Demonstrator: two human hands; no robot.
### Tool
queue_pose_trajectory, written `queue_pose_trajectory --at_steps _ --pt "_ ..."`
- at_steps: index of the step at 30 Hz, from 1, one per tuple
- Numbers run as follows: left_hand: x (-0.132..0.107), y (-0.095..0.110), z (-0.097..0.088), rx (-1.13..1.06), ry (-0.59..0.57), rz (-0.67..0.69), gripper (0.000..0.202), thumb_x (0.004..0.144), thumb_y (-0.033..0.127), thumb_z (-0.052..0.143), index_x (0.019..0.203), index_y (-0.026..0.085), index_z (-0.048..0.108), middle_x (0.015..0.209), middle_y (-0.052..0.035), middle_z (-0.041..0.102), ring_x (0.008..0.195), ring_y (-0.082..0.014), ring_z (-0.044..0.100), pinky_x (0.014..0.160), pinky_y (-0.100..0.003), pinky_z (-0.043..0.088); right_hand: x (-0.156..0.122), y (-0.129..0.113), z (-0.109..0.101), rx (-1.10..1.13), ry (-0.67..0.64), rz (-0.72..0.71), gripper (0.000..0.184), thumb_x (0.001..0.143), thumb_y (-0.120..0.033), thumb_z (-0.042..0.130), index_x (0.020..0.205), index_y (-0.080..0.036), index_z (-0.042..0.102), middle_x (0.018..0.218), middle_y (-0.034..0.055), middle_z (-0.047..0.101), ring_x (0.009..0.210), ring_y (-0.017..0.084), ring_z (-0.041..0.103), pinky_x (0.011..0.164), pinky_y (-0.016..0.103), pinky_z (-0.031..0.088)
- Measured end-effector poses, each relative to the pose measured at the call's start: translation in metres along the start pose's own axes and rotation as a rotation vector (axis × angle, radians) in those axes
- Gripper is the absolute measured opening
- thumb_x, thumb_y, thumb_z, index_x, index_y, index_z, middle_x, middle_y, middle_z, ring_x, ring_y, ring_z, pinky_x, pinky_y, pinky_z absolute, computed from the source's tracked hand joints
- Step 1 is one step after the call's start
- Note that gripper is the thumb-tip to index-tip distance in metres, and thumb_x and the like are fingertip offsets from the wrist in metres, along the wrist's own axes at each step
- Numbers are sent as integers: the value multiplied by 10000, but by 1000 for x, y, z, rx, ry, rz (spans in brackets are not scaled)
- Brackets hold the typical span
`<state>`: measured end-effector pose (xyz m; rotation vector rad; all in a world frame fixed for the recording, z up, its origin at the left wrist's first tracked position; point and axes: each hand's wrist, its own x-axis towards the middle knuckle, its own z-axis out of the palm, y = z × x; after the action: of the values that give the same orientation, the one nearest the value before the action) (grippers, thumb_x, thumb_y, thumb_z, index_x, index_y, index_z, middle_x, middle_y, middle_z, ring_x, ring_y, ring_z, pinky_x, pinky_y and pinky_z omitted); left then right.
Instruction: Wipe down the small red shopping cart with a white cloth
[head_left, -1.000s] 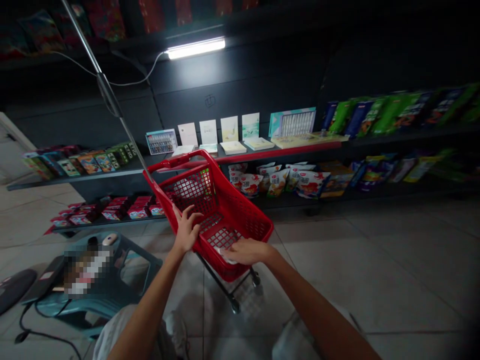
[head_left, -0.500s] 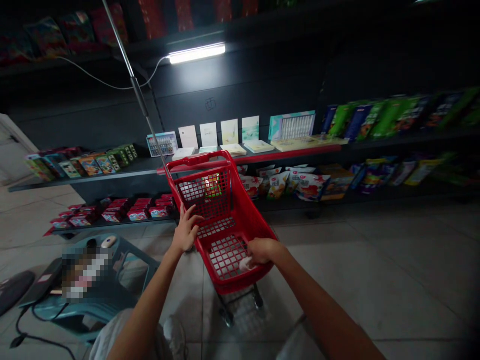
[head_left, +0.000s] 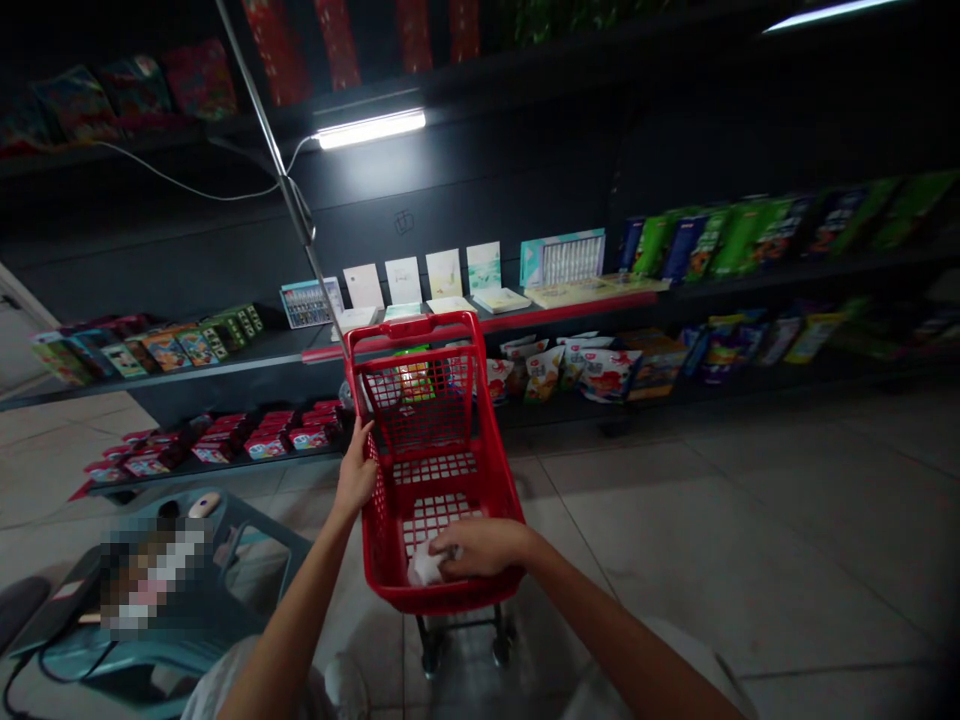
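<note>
A small red plastic shopping cart (head_left: 442, 598) stands in front of me on dark wheels, with gridded walls and floor. My left hand (head_left: 355, 472) is closed on the cart's left rim, the thumb over the edge. Inside the basket, near the front end, my right hand (head_left: 480, 548) grips a crumpled white cloth (head_left: 425, 566) low against the grid. Part of the cloth is hidden under the fingers. The cart's handle (head_left: 412, 328) is at the far end, by the shelf.
A grey-blue plastic stool (head_left: 247, 610) with items on it stands at left. Ahead, a dark shelf holds upright booklets (head_left: 444, 275), snack bags (head_left: 609, 372) and red boxes (head_left: 270, 432). A metal pole (head_left: 270, 140) rises behind the cart, near a lit lamp (head_left: 371, 129).
My right hand has moved left with the white cloth, from the right side toward the basket's front left. The cart has turned somewhat; my left hand has closed on its rim.
</note>
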<state>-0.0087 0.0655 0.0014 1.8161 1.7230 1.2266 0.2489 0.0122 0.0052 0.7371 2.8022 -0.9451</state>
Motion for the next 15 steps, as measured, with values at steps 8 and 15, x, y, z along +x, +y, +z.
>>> queue_pose_trajectory --at_steps 8,15 --pt "-5 2 -4 52 -21 -167 882 828 214 553 1647 163 230 1594 -134 480 1470 -309 464 1212 -451 391 10 1 11 -176 -179 404 393 842 -263 680 1221 -196 758 1238 149 739 1080 306 711 752 304 477" --pt "-11 17 -9 57 -51 -236 867 865 223 512 1663 199 173 1350 -106 704 1243 -281 677 1073 -398 504 47 20 -30 131 522 161 207 867 -214 603 1012 -175 746 984 65 770 886 199 706 770 244 456"
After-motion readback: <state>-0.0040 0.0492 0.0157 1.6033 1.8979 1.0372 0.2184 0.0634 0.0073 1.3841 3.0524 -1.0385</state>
